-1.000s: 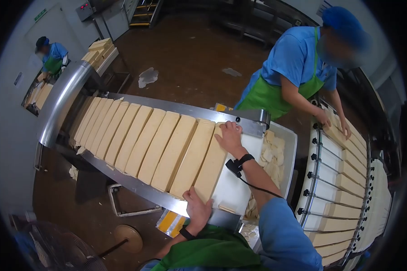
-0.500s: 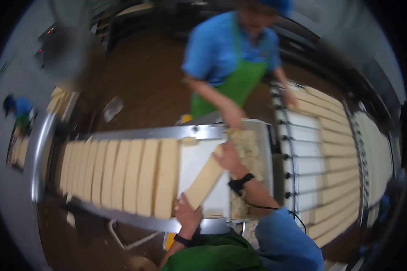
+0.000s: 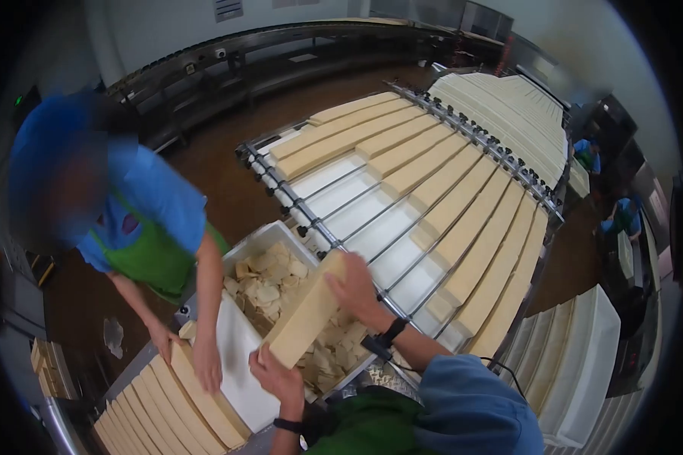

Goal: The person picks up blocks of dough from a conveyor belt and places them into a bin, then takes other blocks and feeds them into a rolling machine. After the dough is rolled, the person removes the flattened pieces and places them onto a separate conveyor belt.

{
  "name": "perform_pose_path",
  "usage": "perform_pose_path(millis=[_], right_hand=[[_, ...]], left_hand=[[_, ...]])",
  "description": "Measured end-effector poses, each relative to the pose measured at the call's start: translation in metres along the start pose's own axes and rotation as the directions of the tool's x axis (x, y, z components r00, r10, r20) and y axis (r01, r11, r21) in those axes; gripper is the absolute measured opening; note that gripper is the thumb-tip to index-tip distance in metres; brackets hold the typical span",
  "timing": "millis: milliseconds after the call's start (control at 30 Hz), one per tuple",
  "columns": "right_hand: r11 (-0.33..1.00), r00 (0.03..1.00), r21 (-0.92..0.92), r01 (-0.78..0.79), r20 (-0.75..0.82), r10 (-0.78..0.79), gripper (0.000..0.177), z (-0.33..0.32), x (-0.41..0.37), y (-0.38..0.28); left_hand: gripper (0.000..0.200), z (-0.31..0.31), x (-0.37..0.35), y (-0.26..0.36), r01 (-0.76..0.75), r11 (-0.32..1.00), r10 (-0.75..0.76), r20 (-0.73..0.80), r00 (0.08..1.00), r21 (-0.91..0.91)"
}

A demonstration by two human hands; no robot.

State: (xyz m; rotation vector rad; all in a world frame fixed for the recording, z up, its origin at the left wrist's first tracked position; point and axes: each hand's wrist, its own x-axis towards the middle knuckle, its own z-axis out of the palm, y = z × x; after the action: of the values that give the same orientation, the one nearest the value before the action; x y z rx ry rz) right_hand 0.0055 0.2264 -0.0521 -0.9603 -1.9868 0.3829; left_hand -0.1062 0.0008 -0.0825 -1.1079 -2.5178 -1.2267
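A long pale slab (image 3: 305, 309) is held up at a tilt between my two hands, above a white bin (image 3: 243, 327) of broken pale pieces. My left hand (image 3: 278, 379) grips its lower end. Around the upper end, beside the rail of the slatted conveyor (image 3: 349, 199), my right hand (image 3: 354, 285) is closed. Several similar slabs (image 3: 152, 413) stand in a row at the lower left, next to a bare white surface (image 3: 243, 379).
At the left a co-worker (image 3: 148, 220) in blue and green has both hands on the nearest slab of the row. Slabs lie between the conveyor's metal bars. White trays (image 3: 584, 364) are stacked at the right. Other people (image 3: 624, 218) stand far right.
The view has turned to the right. My hands have lifted the slab off the white surface and carried it over the bin. The co-worker's hands are now on the row of slabs.
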Motion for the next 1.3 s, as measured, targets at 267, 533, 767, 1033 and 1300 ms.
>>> perform_pose_path(millis=[267,533,767,1033,1300], right_hand=[[0.969,0.965,-0.104,-0.225,-0.160,0.206,0.058,-0.052,0.081,0.170],[0.726,0.864,-0.647,-0.232,0.205,0.459,0.063,-0.067,0.103,0.209],[0.771,0.947,-0.623,-0.132,0.151,0.283,0.067,-0.037,0.065,0.156],[0.986,0.952,-0.134,0.097,0.301,-0.053,0.056,-0.013,0.032,0.103],[0.787,0.871,-0.487,0.379,0.476,-0.125,0.069,-0.007,0.039,0.098]], left_hand=[[0.080,0.086,0.095,0.134,-0.255,0.962,0.206,0.355,0.912,0.095],[0.076,0.150,0.130,0.154,-0.086,0.989,0.137,0.523,0.841,-0.120],[0.050,0.189,0.116,0.153,0.170,0.947,-0.040,0.427,0.903,-0.272],[0.049,0.202,0.109,0.129,0.167,0.857,0.017,0.350,0.937,-0.488],[0.048,0.147,0.081,0.107,0.216,0.874,-0.185,0.113,0.976,-0.435]])
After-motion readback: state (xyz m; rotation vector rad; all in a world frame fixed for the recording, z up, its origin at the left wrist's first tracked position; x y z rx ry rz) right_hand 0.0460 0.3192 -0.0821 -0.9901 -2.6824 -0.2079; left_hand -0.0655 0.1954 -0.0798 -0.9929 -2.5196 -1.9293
